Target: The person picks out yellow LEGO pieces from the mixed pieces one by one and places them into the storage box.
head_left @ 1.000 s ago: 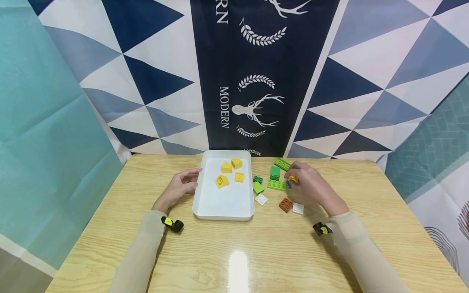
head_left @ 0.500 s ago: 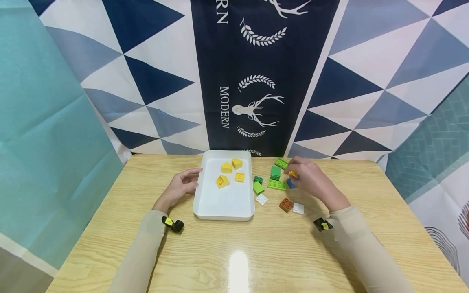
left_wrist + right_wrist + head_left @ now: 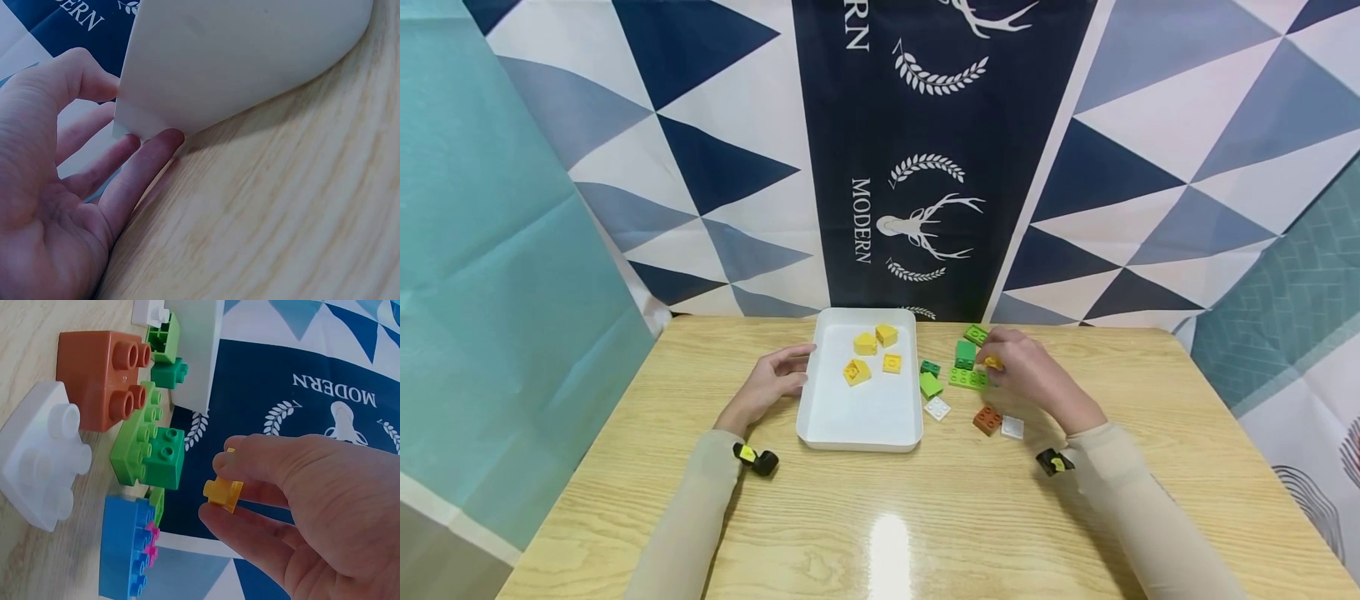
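My left hand (image 3: 767, 383) rests beside a white tray (image 3: 859, 421), its fingertips touching the tray's left wall; the left wrist view shows the fingers (image 3: 150, 159) along that wall. Inside the tray lie several yellow bricks, among them a slanted one (image 3: 857, 372) and a square one (image 3: 891, 363). Between thumb and fingers, my right hand (image 3: 1030, 371) pinches a small yellow brick (image 3: 222, 490), held above the loose pieces. A green brick (image 3: 966, 354) and a long lime brick (image 3: 967, 378) are just left of it. The right hand hides the blue brick (image 3: 122, 547) in the head view.
Right of the tray are a lime piece (image 3: 930, 385), a dark green brick (image 3: 930, 367), white plates (image 3: 937, 408) and a brown brick (image 3: 987, 420). Another lime plate (image 3: 976, 334) lies at the back. A patterned cloth (image 3: 910, 167) hangs behind the wooden table (image 3: 820, 517).
My right hand has shifted slightly left, keeping the yellow brick pinched. The blue brick, visible half a second ago in the head view, is now covered. My left hand stays at the tray.
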`<state>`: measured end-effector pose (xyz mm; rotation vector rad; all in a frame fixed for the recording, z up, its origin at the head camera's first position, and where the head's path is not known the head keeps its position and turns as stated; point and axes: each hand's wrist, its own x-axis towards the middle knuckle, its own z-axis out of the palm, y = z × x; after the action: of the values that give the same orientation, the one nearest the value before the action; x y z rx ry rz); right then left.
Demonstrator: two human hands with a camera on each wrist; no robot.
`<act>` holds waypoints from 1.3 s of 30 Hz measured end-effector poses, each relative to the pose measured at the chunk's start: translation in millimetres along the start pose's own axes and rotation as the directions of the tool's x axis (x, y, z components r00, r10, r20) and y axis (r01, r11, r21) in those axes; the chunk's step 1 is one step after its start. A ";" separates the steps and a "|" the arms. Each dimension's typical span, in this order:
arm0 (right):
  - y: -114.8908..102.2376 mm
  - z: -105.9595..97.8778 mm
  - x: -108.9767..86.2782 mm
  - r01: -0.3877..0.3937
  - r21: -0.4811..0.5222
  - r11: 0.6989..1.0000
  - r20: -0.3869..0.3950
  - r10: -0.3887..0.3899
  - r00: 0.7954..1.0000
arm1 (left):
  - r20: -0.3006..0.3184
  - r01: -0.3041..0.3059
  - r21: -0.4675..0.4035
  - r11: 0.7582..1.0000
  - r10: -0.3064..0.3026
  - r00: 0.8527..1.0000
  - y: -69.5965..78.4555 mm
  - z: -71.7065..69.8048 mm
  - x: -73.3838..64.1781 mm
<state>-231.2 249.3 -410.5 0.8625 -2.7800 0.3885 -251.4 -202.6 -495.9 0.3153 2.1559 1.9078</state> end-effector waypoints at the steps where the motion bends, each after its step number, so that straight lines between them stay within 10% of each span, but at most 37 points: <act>1: -0.2 0.6 0.5 -0.001 0.002 1.000 0.006 0.001 1.000 | 0.001 0.000 0.000 1.000 0.000 1.000 -0.2 0.0 0.1; 39: -29.5 14.5 34.6 0.031 0.059 0.998 0.147 -0.039 0.988 | -0.002 0.012 0.001 1.000 -0.012 1.000 0.2 0.2 0.6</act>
<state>-243.9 203.3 -409.3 0.9898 -2.8967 0.4155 -251.9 -202.2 -495.8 0.3002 2.1552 1.9007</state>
